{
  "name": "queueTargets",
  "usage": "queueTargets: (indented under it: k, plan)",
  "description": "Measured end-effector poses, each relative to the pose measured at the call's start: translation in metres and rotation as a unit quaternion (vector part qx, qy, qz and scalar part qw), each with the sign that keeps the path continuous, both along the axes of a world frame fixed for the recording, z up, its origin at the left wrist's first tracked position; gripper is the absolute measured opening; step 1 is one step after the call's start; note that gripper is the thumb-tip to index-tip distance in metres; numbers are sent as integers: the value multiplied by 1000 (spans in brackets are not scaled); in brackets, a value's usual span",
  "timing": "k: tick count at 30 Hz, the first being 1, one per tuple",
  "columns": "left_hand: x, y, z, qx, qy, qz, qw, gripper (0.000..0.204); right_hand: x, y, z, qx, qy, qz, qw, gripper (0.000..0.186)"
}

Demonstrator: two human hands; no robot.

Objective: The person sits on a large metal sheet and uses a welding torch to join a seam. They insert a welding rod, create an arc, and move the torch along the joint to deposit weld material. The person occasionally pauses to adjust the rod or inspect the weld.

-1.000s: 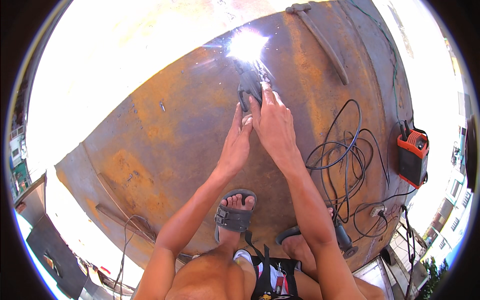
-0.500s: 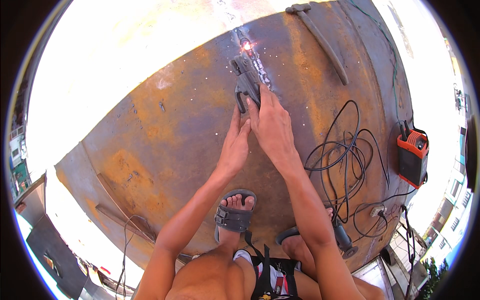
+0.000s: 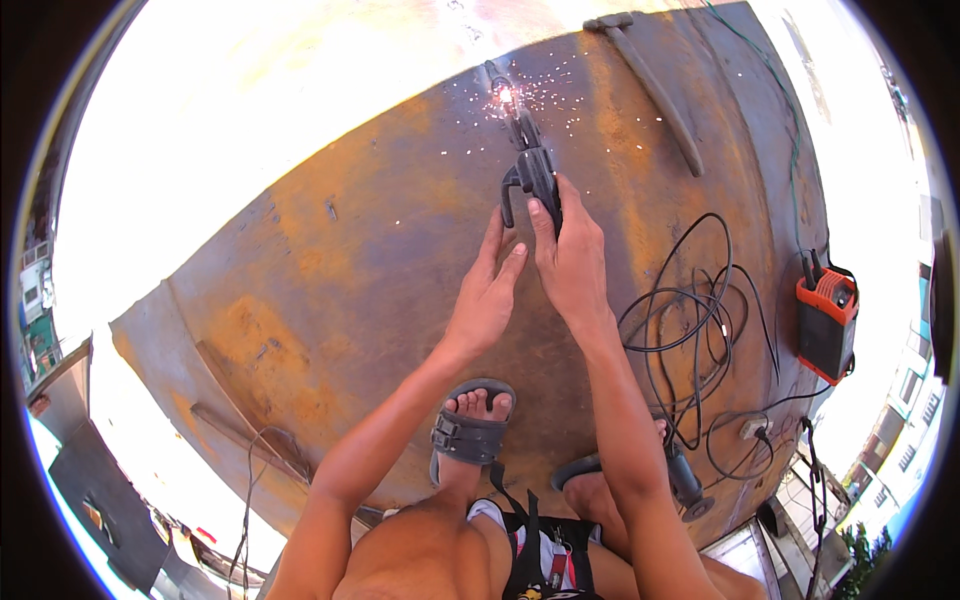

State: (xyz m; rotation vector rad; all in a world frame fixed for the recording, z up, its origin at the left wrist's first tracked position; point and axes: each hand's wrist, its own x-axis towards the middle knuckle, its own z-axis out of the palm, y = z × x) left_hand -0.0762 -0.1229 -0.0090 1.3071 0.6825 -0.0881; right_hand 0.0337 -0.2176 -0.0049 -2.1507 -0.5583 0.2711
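Note:
My right hand (image 3: 573,255) is wrapped around the black handle of a welding electrode holder (image 3: 535,172). The holder points away from me, and a bright arc (image 3: 504,96) glows beyond its jaws, throwing sparks over the rusty steel plate (image 3: 400,240). The electrode itself is lost in the glare. My left hand (image 3: 486,295) is just left of the holder, fingers stretched upward and thumb apart. Its fingertips come close to the holder's lever; whether they touch it I cannot tell.
A hammer (image 3: 655,90) lies at the far right of the plate. Black cables (image 3: 690,320) coil right of my forearm, near an orange-and-black welding machine (image 3: 827,318) and an angle grinder (image 3: 686,482). My sandalled foot (image 3: 470,430) is on the plate. A chain (image 3: 815,490) hangs at lower right.
The electrode holder and both hands have shifted right and slightly toward me. The holder has turned, its lever now standing out to the left. More sparks spray around the arc.

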Motion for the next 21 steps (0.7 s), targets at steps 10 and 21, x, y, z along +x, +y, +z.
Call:
queueTargets:
  k: [10, 21]
  plan:
    - [5, -15, 4, 140, -12, -145, 979, 75, 13, -39, -3, 20, 79, -50, 995, 56]
    - [9, 4, 11, 105, -43, -151, 982, 73, 21, -36, 12, -4, 32, -3, 999, 98]
